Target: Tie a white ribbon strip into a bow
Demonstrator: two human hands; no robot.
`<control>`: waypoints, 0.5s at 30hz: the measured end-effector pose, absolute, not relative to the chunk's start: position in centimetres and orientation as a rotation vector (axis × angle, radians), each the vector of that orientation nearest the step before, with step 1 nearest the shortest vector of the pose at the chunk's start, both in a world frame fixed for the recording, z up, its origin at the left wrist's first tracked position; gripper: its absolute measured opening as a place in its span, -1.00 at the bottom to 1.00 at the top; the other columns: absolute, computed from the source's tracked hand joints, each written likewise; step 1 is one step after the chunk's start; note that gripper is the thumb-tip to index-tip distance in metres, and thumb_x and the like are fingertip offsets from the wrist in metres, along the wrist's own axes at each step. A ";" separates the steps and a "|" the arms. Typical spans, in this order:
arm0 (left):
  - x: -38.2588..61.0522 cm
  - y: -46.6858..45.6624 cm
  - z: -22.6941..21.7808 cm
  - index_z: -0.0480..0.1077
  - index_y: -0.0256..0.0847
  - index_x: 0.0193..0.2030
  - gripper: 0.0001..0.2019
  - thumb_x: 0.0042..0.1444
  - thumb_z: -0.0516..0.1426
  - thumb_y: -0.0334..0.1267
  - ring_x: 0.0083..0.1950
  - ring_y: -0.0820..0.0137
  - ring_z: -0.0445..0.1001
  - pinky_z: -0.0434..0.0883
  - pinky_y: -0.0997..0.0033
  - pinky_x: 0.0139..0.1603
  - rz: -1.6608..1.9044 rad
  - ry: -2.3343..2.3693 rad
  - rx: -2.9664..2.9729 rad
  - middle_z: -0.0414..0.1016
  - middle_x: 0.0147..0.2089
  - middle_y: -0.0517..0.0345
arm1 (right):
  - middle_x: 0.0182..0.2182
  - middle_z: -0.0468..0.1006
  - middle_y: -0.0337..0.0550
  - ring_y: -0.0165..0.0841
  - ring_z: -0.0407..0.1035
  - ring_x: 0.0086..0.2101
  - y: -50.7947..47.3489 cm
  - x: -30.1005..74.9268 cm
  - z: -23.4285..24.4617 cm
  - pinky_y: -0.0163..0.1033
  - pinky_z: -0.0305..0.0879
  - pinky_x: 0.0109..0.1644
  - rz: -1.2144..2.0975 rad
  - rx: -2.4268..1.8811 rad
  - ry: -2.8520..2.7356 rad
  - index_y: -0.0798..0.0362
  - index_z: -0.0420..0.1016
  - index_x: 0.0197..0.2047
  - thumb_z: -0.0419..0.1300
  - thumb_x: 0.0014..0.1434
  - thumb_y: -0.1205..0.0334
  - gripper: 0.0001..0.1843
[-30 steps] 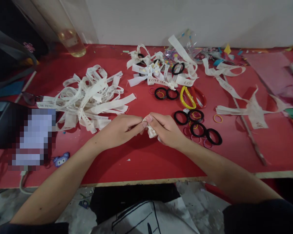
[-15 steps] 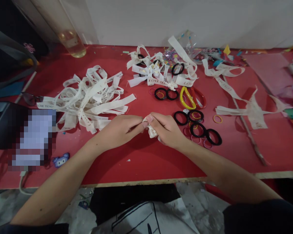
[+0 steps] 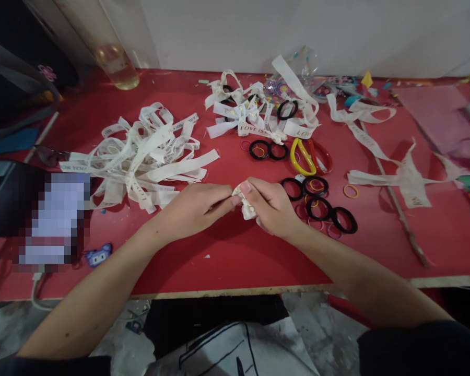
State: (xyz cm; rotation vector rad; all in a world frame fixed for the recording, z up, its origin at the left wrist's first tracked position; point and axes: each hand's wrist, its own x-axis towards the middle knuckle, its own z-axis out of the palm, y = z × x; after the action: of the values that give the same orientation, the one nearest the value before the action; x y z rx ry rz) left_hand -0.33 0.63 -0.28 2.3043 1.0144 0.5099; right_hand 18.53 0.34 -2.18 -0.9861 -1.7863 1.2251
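Above the middle of the red table (image 3: 227, 261), my two hands meet at a bunched-up white ribbon (image 3: 249, 210). My right hand (image 3: 272, 206) is closed round it, thumb pressed on top. From the left, my left hand (image 3: 201, 209) pinches the ribbon's edge with thumb and fingertips. Part of the ribbon is hidden behind the fingers. Just right of my right hand lie black hair ties (image 3: 318, 209) among small coloured rubber bands (image 3: 351, 191). Scissors with yellow and red handles (image 3: 303, 156) rest behind them.
A heap of printed white ribbons (image 3: 141, 156) lies at left, with ribbon bows (image 3: 238, 112) at the back. Loose ribbons (image 3: 411, 175) and a thin stick (image 3: 399, 214) are at right. A phone (image 3: 57, 219), a bottle (image 3: 119, 68) and a purple trinket (image 3: 99, 256) stand or lie at left.
Both hands keep their hold on the bunched ribbon and have barely shifted. A little more of the ribbon shows between the fingers. The view has moved slightly.
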 end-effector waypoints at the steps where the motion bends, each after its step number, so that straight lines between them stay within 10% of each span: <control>1: -0.3 0.6 -0.3 0.26 -0.23 -0.41 -0.66 0.36 -0.09 -0.15 -0.46 0.53 0.30 0.13 0.50 -0.40 0.511 1.016 2.303 0.32 -0.49 0.26 | -0.62 0.33 -0.35 -0.57 0.21 -0.60 0.3 18.5 -2.2 -0.44 0.13 -0.51 1.226 -0.983 -1.787 0.08 0.35 -0.42 -0.03 0.37 0.10 -0.62; 15: -0.4 0.7 -0.3 0.27 -0.23 -0.41 -0.66 0.36 -0.10 -0.16 -0.45 0.52 0.33 0.16 0.50 -0.39 0.482 1.031 2.306 0.36 -0.48 0.26 | -0.60 0.31 -0.34 -0.56 0.20 -0.58 0.5 18.5 -2.2 -0.41 0.12 -0.49 1.237 -1.012 -1.808 0.08 0.32 -0.44 -0.05 0.37 0.03 -0.59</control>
State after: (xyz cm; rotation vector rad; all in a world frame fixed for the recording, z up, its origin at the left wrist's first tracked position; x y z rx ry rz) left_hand -0.40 0.66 -0.25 2.3063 1.0312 0.4818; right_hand 18.49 0.46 -2.21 -1.0116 -1.8078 1.2367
